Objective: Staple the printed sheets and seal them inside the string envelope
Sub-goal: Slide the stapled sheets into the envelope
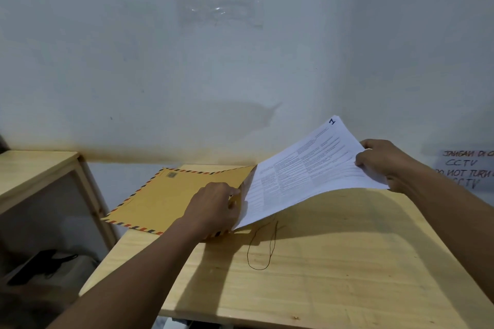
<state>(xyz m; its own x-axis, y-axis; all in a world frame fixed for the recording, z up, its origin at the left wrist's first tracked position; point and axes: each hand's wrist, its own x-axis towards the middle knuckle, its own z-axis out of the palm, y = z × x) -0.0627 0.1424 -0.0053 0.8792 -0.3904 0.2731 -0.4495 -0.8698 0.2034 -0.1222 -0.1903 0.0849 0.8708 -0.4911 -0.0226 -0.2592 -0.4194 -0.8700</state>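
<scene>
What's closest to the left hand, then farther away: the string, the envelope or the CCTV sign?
1. Envelope, pinched by the left hand at its mouth.
2. String, on the table, just right.
3. CCTV sign, far right.

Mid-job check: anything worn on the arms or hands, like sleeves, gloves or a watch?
Nothing visible. The left hand and right hand are ungloved, both forearms are bare to the frame edge, and no watch, ring or sleeve shows.

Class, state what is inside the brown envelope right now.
The printed sheets poke into the open mouth of the envelope, beside the left hand. How deep they reach is hidden by the envelope.
</scene>
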